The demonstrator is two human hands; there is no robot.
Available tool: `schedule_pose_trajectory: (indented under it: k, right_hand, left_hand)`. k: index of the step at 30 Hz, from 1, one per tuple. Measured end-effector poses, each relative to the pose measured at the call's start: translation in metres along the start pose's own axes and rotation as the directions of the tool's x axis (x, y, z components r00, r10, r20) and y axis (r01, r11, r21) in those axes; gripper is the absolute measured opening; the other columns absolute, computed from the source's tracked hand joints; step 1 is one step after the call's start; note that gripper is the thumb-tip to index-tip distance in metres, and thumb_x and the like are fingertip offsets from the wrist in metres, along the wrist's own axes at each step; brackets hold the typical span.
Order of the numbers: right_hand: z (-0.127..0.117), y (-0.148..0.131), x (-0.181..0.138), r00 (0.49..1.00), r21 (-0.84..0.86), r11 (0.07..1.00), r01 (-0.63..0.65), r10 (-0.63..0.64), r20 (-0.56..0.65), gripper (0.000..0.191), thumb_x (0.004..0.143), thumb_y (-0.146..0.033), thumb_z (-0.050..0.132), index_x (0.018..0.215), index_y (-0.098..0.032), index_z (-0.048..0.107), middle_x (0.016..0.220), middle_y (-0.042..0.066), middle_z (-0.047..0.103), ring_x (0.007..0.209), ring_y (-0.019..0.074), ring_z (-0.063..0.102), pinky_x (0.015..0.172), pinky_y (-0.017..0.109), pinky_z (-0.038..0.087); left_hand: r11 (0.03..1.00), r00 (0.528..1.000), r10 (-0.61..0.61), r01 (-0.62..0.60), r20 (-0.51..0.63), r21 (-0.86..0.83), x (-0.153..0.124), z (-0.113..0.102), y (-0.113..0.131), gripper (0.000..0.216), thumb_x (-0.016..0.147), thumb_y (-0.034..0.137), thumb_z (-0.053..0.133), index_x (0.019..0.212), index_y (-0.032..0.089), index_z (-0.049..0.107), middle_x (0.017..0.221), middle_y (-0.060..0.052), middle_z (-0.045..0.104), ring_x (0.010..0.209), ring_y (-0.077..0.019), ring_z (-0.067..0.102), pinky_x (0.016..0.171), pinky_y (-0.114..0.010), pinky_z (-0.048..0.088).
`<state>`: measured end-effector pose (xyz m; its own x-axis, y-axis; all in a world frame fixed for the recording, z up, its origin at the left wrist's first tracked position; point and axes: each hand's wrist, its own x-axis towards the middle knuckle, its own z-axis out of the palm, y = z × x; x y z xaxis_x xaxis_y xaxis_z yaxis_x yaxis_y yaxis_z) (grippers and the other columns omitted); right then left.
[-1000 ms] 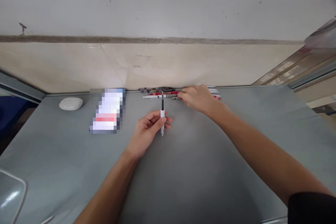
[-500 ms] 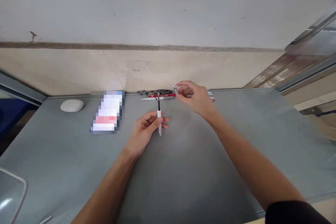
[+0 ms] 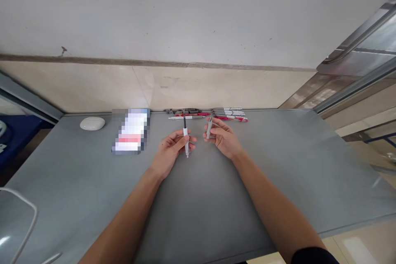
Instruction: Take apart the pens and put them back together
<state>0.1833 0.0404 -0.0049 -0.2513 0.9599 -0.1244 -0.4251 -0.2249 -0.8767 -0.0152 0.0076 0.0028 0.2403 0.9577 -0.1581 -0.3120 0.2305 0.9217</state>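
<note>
I am holding, in my left hand (image 3: 170, 150), a white pen barrel (image 3: 186, 142), pinched between thumb and fingers over the middle of the tabletop (image 3: 198, 206), toward its far edge. A thin dark refill (image 3: 185, 121) is projecting from the barrel's front end and pointing at that far edge; the barrel's rear end is facing the near edge. My right hand (image 3: 224, 138) is gripping a short greyish pen part (image 3: 209, 128), probably a front section, though its small size in view is making certainty difficult. The part is standing roughly in line with the barrel, near it but apart, its narrow end toward the far edge.

Along the far edge, a left group of pens (image 3: 192, 111), dark, red and white, is lying side by side beyond my hands. A right group of pens (image 3: 229, 112), mostly white with red ones nearest me, is lying just beside it. A phone (image 3: 130, 132), pixelated, is lying by the far edge, left of the pens. A white oval object (image 3: 93, 123) is resting near the far left corner. A white cable (image 3: 33, 214) is curving across the near left corner.
</note>
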Motion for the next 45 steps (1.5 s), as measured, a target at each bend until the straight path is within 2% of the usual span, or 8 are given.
schedule_pose_trajectory:
  k: [4, 11, 17, 23, 30, 35, 40, 45]
  right_hand:
    - [0.0, -0.001, -0.002, 1.0, 0.043, 0.999, -0.008, 0.007, 0.03, 0.033, 0.071, -0.025, 0.068, 0.103, -0.028, 0.066, 0.085, -0.004, 0.064, 0.072, 0.0112, 0.065, 0.068, 0.027, 0.058]
    - [-0.002, -0.001, -0.001, 1.0, 0.041, 0.999, -0.015, 0.016, -0.019, 0.023, 0.072, -0.032, 0.07, 0.093, -0.027, 0.065, 0.085, -0.004, 0.065, 0.07, 0.0103, 0.064, 0.066, 0.025, 0.057]
    - [-0.003, -0.002, -0.001, 0.999, 0.033, 0.999, -0.03, 0.031, -0.021, 0.022, 0.072, -0.029, 0.068, 0.094, -0.025, 0.066, 0.08, -0.004, 0.066, 0.067, 0.0111, 0.065, 0.071, 0.028, 0.056]
    - [0.0, -0.003, -0.003, 0.999, 0.015, 1.0, 0.006, -0.005, -0.034, 0.028, 0.072, -0.027, 0.067, 0.1, -0.028, 0.066, 0.079, -0.005, 0.065, 0.064, 0.0112, 0.065, 0.067, 0.029, 0.056]
    - [0.006, -0.008, -0.008, 0.992, -0.024, 0.995, 0.095, -0.096, -0.083, 0.016, 0.069, -0.027, 0.071, 0.083, -0.024, 0.064, 0.083, -0.004, 0.066, 0.071, 0.0145, 0.069, 0.075, 0.034, 0.055]
    - [0.008, -0.01, -0.008, 0.961, 0.028, 0.974, 0.224, -0.216, -0.173, 0.019, 0.066, -0.025, 0.075, 0.079, -0.024, 0.061, 0.081, -0.004, 0.067, 0.072, 0.0138, 0.067, 0.075, 0.033, 0.055]
    - [0.009, -0.01, -0.01, 0.934, 0.033, 0.952, 0.304, -0.291, -0.207, 0.018, 0.068, -0.024, 0.074, 0.081, -0.025, 0.062, 0.081, -0.005, 0.067, 0.069, 0.0139, 0.068, 0.073, 0.034, 0.056]
    - [0.01, -0.013, -0.012, 0.899, -0.004, 0.939, 0.345, -0.332, -0.288, 0.025, 0.071, -0.022, 0.071, 0.095, -0.028, 0.067, 0.083, -0.005, 0.067, 0.069, 0.0127, 0.068, 0.073, 0.033, 0.057]
  left_hand:
    - [1.0, 1.0, -0.005, 0.005, 0.006, -0.004, -0.001, 0.0, 0.0, 0.033, 0.081, 0.036, 0.069, 0.106, 0.017, 0.062, 0.094, -0.008, 0.071, 0.075, -0.0154, 0.065, 0.072, -0.03, 0.049]
    - [1.0, 1.0, -0.027, 0.027, -0.004, -0.005, 0.001, 0.001, 0.002, 0.031, 0.081, 0.035, 0.069, 0.105, 0.017, 0.062, 0.094, -0.008, 0.071, 0.075, -0.0162, 0.065, 0.071, -0.03, 0.048]
    - [0.999, 0.999, -0.036, 0.036, -0.011, 0.001, 0.002, -0.001, 0.001, 0.03, 0.082, 0.035, 0.068, 0.105, 0.017, 0.063, 0.094, -0.008, 0.072, 0.076, -0.0165, 0.065, 0.073, -0.03, 0.049]
    - [0.968, 0.999, 0.032, -0.029, -0.011, 0.249, -0.001, 0.002, 0.005, 0.034, 0.082, 0.04, 0.067, 0.108, 0.018, 0.064, 0.096, -0.008, 0.071, 0.078, -0.0171, 0.064, 0.077, -0.032, 0.049]
    - [0.823, 0.994, 0.097, -0.108, 0.05, 0.557, -0.002, 0.009, 0.02, 0.032, 0.085, 0.047, 0.059, 0.103, 0.022, 0.066, 0.09, -0.004, 0.069, 0.081, -0.0189, 0.063, 0.074, -0.03, 0.048]
    - [0.603, 0.971, 0.188, -0.233, 0.149, 0.763, 0.0, 0.007, 0.034, 0.028, 0.084, 0.047, 0.056, 0.089, 0.022, 0.069, 0.072, -0.001, 0.062, 0.069, -0.0169, 0.055, 0.065, -0.027, 0.043]
    - [0.375, 0.964, 0.118, -0.265, 0.238, 0.888, 0.002, 0.007, 0.049, 0.03, 0.091, 0.043, 0.045, 0.089, 0.022, 0.066, 0.069, 0.002, 0.054, 0.061, -0.0127, 0.042, 0.058, -0.025, 0.034]
    - [0.339, 0.975, 0.023, -0.217, 0.223, 0.915, 0.002, 0.007, 0.053, 0.03, 0.091, 0.043, 0.042, 0.096, 0.024, 0.065, 0.071, 0.002, 0.054, 0.06, -0.0122, 0.04, 0.055, -0.024, 0.033]
